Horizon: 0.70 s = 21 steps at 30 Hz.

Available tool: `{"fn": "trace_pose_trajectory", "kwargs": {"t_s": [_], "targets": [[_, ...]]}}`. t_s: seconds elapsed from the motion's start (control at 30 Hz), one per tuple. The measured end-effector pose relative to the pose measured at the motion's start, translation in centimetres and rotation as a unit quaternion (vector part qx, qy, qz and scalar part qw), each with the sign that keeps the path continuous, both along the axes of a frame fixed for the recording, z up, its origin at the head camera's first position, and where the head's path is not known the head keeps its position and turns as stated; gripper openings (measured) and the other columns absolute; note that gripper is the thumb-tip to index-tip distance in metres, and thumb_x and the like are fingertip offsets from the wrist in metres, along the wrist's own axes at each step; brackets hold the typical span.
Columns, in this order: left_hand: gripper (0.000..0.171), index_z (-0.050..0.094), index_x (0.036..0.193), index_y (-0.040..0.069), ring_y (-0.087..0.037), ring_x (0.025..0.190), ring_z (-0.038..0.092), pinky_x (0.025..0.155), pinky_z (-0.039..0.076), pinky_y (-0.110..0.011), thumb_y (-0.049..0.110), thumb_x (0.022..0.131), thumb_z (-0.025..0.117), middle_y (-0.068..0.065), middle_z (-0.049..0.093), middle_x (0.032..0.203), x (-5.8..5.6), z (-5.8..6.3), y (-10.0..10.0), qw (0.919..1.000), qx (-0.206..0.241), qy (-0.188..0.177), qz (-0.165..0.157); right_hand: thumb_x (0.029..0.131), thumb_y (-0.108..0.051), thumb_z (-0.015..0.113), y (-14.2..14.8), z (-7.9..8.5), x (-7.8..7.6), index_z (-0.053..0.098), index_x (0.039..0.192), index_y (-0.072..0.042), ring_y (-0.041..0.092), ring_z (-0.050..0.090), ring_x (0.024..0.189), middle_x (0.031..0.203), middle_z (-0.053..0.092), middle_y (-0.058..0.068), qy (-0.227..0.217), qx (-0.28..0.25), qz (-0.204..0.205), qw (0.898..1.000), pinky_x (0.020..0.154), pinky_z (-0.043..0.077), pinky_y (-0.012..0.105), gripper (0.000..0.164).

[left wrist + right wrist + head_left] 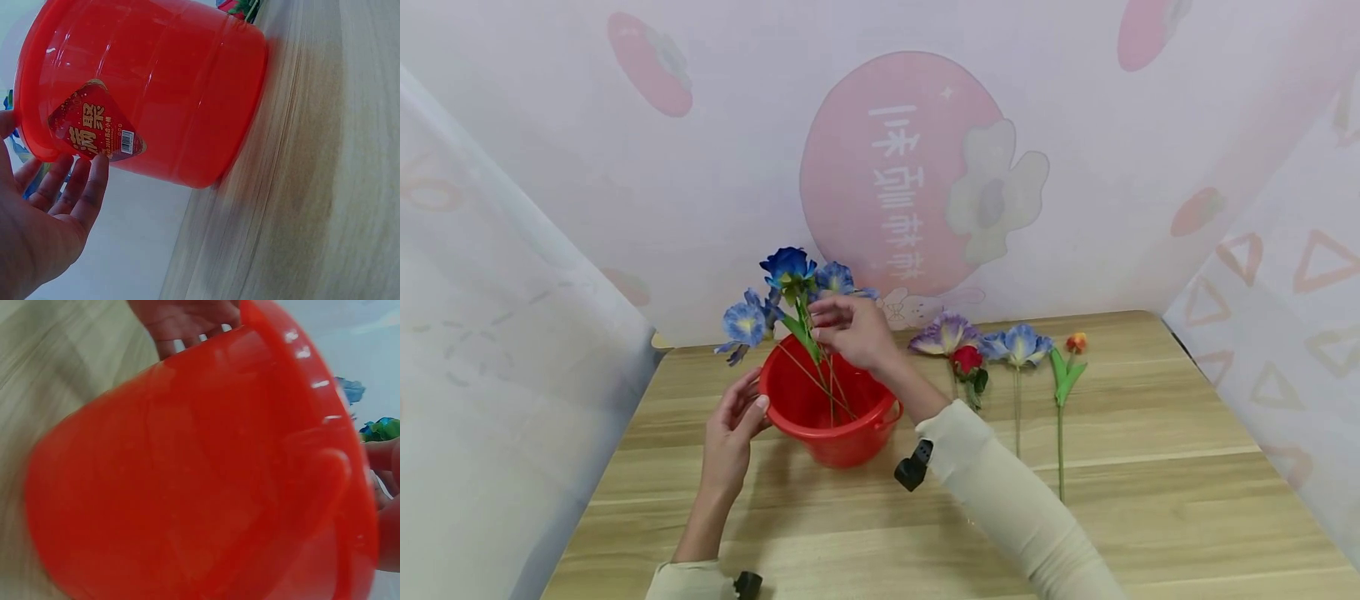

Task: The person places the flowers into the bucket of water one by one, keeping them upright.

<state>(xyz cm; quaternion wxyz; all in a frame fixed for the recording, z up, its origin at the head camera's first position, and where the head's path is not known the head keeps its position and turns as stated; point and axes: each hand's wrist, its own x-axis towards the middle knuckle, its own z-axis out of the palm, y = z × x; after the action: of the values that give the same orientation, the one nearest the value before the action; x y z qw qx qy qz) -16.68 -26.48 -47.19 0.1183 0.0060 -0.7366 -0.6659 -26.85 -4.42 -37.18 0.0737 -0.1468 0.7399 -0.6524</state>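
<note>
A red plastic bucket [842, 452] stands on the table with several artificial flowers leaning inside it. At its left rim my left hand [732, 425] holds on, the thumb at the edge and the fingers along the outer wall. Over the bucket's opening, my right hand [859, 332] pinches the stem of a blue rose [789, 267], whose bloom rises above the rim. A pale blue iris [745, 323] leans out on the left, and another blue flower [835, 277] shows behind my right hand. A gold-lettered label [94, 122] faces the left wrist camera.
Right of the bucket lie a purple flower [946, 335], a red rose [967, 359], a light blue iris [1018, 345] and an orange tulip [1077, 342] with green leaves. A printed cloth wall [737, 167] rises behind the wooden table [1157, 400].
</note>
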Motion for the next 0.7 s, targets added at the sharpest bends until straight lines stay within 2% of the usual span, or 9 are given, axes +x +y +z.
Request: {"fn": "trace_pose_trajectory", "kwargs": {"t_s": [0.23,0.37,0.53,0.7], "targets": [[0.050,0.050,0.159,0.007,-0.004,0.118,0.070,0.088,0.064,-0.021,0.020,0.111,0.059,0.007,0.066,0.138,0.0,0.0,0.0,1.0000,0.003,0.004,-0.005,0.097,0.000,0.077,-0.5,-1.0,-0.3,0.077,0.126,-0.008,0.025,0.078,0.098,0.115,0.079,0.010,-0.007,0.019,0.018,1.000,0.079,0.068,0.033,0.030],[0.050,0.049,0.159,0.006,-0.004,0.118,0.070,0.088,0.064,-0.021,0.020,0.112,0.059,0.007,0.066,0.138,0.0,0.0,0.0,0.9999,0.006,0.006,-0.009,0.097,-0.002,0.078,-0.7,-1.3,-0.2,0.078,0.124,-0.010,0.022,0.078,0.095,0.112,0.079,0.008,-0.017,0.037,0.020,0.999,0.078,0.068,0.032,0.029],[0.050,0.049,0.159,0.006,-0.005,0.118,0.070,0.088,0.064,-0.021,0.018,0.112,0.059,0.007,0.066,0.138,0.0,0.0,0.0,0.9998,0.012,0.009,-0.012,0.096,-0.001,0.078,-1.0,-1.7,-0.1,0.079,0.121,-0.009,0.027,0.079,0.093,0.108,0.079,0.009,-0.039,0.040,0.018,0.998,0.078,0.069,0.037,0.026],[0.050,0.049,0.159,0.005,-0.006,0.118,0.071,0.087,0.065,-0.021,0.016,0.111,0.058,0.005,0.067,0.138,0.0,0.0,0.0,0.9996,0.017,0.018,-0.013,0.097,-0.003,0.078,-1.2,-2.2,0.0,0.078,0.120,-0.009,0.029,0.078,0.091,0.107,0.078,0.009,-0.042,0.063,0.033,0.997,0.080,0.069,0.041,0.024]]}}
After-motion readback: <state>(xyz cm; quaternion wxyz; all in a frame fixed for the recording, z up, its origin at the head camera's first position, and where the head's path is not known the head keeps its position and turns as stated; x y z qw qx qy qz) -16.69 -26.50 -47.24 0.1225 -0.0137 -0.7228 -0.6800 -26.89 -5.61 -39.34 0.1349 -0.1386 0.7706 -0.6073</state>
